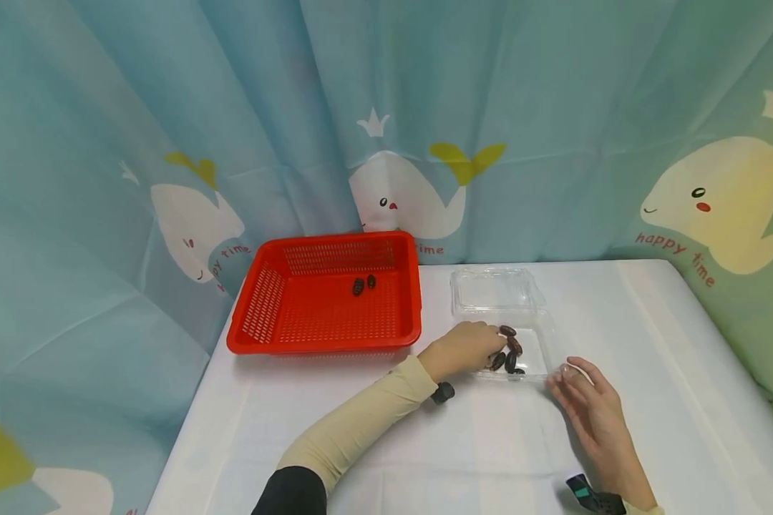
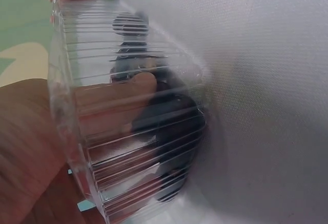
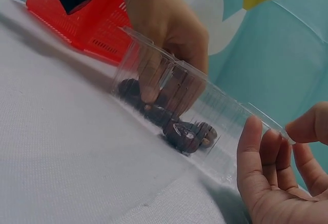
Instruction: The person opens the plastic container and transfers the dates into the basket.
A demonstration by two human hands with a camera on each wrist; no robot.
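Observation:
A clear plastic clamshell box (image 1: 536, 352) stands with its lid folded back, and several dark brown dates (image 1: 511, 362) lie in its left part. My left hand (image 1: 465, 350) reaches down into the box, fingers among the dates. In the left wrist view its thumb (image 2: 141, 84) shows through the ribbed wall, right at the dark dates; I cannot tell whether it pinches one. At the box's near right corner my right hand (image 1: 589, 404) pinches the rim between thumb and fingers, as the right wrist view shows.
A red slotted plastic basket (image 1: 325, 348) stands to the left, with two dates (image 1: 358, 287) on its floor. White cloth covers the table (image 1: 644, 343). Behind it hangs a blue curtain (image 1: 554, 129) with whale prints. Each wrist wears a dark strapped device (image 1: 595, 497).

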